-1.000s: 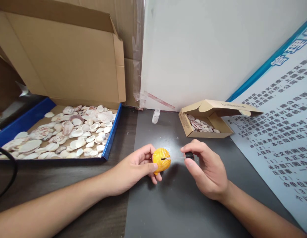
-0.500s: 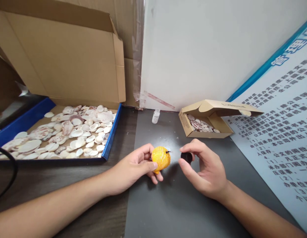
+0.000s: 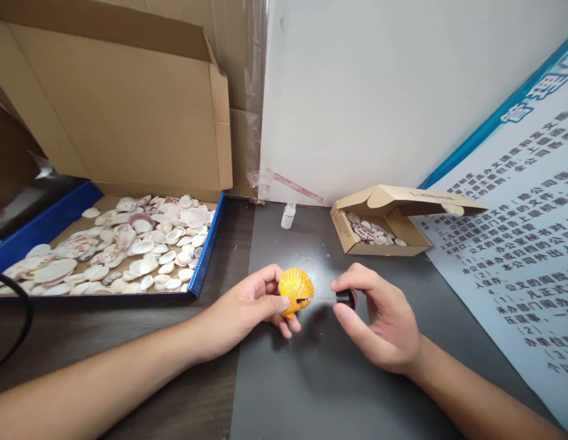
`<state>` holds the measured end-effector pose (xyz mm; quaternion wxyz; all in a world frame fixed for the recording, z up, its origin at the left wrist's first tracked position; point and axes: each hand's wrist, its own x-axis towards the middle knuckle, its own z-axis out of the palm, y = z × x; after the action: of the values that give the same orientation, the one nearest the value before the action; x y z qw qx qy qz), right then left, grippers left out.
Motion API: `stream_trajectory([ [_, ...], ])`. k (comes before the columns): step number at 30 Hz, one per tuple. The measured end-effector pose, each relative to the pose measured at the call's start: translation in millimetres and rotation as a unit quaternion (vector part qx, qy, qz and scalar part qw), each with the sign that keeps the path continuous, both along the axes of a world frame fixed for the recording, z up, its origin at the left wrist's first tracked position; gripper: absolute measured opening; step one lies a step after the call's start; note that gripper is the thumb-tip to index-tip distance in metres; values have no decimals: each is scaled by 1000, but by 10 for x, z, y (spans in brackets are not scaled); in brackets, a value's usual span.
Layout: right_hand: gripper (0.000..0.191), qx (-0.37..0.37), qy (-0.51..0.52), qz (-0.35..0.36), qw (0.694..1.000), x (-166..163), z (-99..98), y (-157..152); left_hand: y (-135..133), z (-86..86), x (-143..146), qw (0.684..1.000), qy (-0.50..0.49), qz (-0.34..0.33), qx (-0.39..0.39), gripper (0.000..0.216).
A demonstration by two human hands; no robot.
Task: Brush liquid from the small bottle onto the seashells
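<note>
Between the thumb and fingers of my left hand is a yellow, ribbed scallop shell, its outer face turned up. My right hand pinches the black cap of a small brush. A thin, pale stem runs left from that cap, and its dark bristle tip lies over the lower part of the shell; I cannot tell how firmly it touches. Behind both hands a small white-labelled glass bottle stands upright without a cap on the dark grey mat.
On the left, an open blue-sided cardboard box holds many pale shells. A smaller brown box with shells stands at the back right, lid raised. A printed poster covers the right side, and a white board rises behind.
The brush tip has moved down across the shell, from its upper right edge to its lower part. My left hand and the shell have barely shifted.
</note>
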<state>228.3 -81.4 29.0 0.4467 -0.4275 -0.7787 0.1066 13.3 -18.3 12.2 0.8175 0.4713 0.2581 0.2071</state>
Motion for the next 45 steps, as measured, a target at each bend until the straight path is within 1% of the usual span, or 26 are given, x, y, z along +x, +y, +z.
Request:
stream_trajectory([
  [5, 21, 7, 1, -41, 999, -20, 0, 7, -1, 12, 0, 1000, -17, 9, -18, 28],
  [11, 20, 2, 6, -30, 1000, -8, 24, -3, -9, 13, -7, 1000, -14, 11, -10, 26],
  [17, 20, -5, 9, -10, 1000, 3, -7, -4, -7, 1, -10, 1000, -13, 8, -4, 28],
  [22, 22, 9, 6, -38, 999, -14, 0, 5, -7, 14, -4, 1000, -14, 9, -6, 28],
  [28, 21, 0, 10, -16, 1000, -6, 20, 4, -6, 6, -3, 1000, -13, 19, -8, 28],
  [31, 20, 8, 5, -35, 999, -10, 9, 8, -5, -3, -1, 1000, -14, 16, -9, 26],
  [33, 20, 9, 6, -44, 999, -9, 0, 8, -2, 0, 0, 1000, -16, 19, -13, 24],
  [38, 19, -6, 0, -12, 1000, 2, -27, 6, 6, 40, -8, 998, -12, 41, -40, 24],
  [42, 18, -13, -8, -35, 999, 9, -36, 6, 14, 60, -14, 997, -12, 56, -59, 24],
  [45, 18, -14, -4, -15, 1000, 14, -31, 3, 15, 54, -13, 997, -9, 54, -60, 25],
])
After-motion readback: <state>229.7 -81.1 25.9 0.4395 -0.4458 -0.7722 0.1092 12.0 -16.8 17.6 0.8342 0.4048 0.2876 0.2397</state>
